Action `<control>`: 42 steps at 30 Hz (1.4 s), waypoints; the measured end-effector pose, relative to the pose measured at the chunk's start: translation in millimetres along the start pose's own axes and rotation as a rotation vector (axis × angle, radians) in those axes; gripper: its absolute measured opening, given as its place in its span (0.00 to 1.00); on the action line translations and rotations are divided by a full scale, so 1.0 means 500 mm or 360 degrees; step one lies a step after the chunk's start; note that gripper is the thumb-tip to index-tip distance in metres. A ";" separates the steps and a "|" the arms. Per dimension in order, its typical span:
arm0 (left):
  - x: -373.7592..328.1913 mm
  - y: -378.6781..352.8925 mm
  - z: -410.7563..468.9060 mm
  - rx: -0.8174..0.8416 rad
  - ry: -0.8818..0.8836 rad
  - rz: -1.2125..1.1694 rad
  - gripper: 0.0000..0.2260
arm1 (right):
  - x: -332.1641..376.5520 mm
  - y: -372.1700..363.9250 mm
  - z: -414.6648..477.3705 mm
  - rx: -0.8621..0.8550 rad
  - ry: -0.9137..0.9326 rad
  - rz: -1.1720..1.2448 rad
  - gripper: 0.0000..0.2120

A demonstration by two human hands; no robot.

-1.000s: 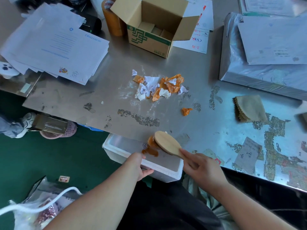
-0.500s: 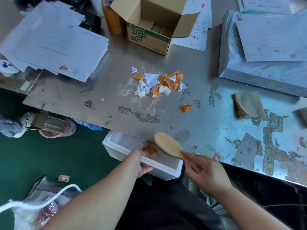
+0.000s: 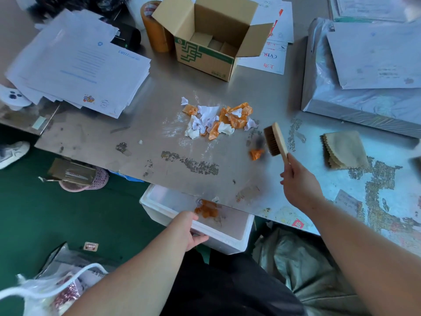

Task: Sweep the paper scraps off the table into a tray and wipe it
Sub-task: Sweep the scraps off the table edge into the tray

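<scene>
A heap of white and orange paper scraps (image 3: 217,120) lies mid-table on the metal table (image 3: 159,147). One loose orange scrap (image 3: 257,153) sits to its right. My right hand (image 3: 298,183) grips the handle of a wooden brush (image 3: 275,140), whose bristles stand just right of that loose scrap. My left hand (image 3: 190,229) holds the near rim of a white foam tray (image 3: 230,240) below the table's front edge. Orange scraps (image 3: 206,209) lie inside the tray.
A folded beige cloth (image 3: 345,148) lies to the right of the brush. At the back stand an open cardboard box (image 3: 211,39), a tape roll (image 3: 155,28) and stacks of papers (image 3: 77,65). A plastic-wrapped package (image 3: 364,106) fills the right rear.
My right hand has lifted the brush from the tray's edge and carried it up and right to the loose orange scrap. The swept orange scraps now lie in the tray.
</scene>
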State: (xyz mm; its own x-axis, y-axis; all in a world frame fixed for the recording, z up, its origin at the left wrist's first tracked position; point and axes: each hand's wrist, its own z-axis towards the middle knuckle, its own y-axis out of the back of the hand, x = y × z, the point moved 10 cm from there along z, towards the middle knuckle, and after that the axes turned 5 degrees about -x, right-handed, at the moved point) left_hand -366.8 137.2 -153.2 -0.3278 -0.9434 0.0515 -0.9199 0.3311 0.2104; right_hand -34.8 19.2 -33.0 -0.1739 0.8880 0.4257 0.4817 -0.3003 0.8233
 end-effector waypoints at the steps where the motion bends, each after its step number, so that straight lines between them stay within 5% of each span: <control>1: 0.001 0.000 0.000 -0.0005 0.0009 0.0002 0.11 | -0.009 -0.013 0.004 0.0083 -0.0030 -0.0037 0.21; 5: -0.001 -0.001 -0.004 -0.0020 0.0013 0.0007 0.10 | -0.030 -0.065 -0.024 0.0376 -0.0030 -0.0077 0.31; 19: 0.001 0.003 -0.018 -0.0046 0.0075 -0.0044 0.11 | 0.003 -0.169 -0.160 0.0687 0.0388 -0.0211 0.25; 32: -0.010 -0.004 0.002 0.0044 -0.0009 -0.0034 0.05 | 0.105 -0.047 -0.033 0.0057 0.0562 -0.0195 0.21; 42: -0.025 0.007 0.017 0.0055 0.0018 -0.0081 0.06 | 0.280 -0.074 0.087 0.0042 0.0815 -0.0320 0.21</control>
State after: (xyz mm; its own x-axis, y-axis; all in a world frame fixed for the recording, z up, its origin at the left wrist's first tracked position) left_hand -367.5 150.3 -161.5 -0.2783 -0.9591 0.0526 -0.9422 0.2832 0.1789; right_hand -39.4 169.5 -20.1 -0.6572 0.6419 0.3951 0.4164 -0.1277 0.9002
